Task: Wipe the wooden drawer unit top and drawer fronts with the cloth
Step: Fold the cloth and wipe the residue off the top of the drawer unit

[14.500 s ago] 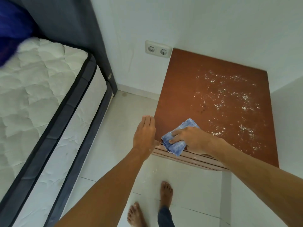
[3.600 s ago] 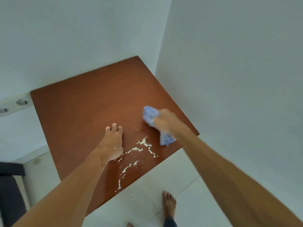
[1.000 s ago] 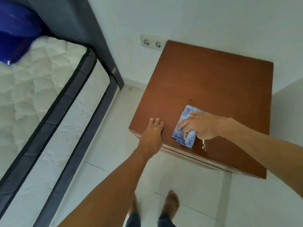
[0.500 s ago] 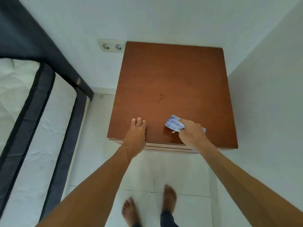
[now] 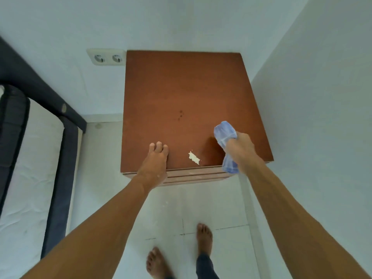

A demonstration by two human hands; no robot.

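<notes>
The right hand (image 5: 240, 151) is bunching the blue cloth (image 5: 225, 135) in a closed fist near the front right corner of the drawer unit (image 5: 181, 87), with one end of the cloth sticking out toward the back and the other hanging past the front edge. Whether the cloth is pressing on the wood or lifted just above it is hard to tell.

The left hand (image 5: 155, 161) is lying flat and open on the front edge of the top, toward the left corner, holding nothing and seemingly bracing the unit.

A small pile of pale crumbs (image 5: 193, 157) is sitting near the front edge, between the two hands and apart from both. The drawer fronts (image 5: 193, 175) are showing only as thin strips below that edge.

The cloth looks soft, light and limp, so it is probably folding to whatever shape the fist gives it; spreading it flat under the palm would likely cover more wood than a wad. The top looks hard and smooth, so loose crumbs would probably slide easily and could spill over the edge onto the floor (image 5: 201, 206).
</notes>
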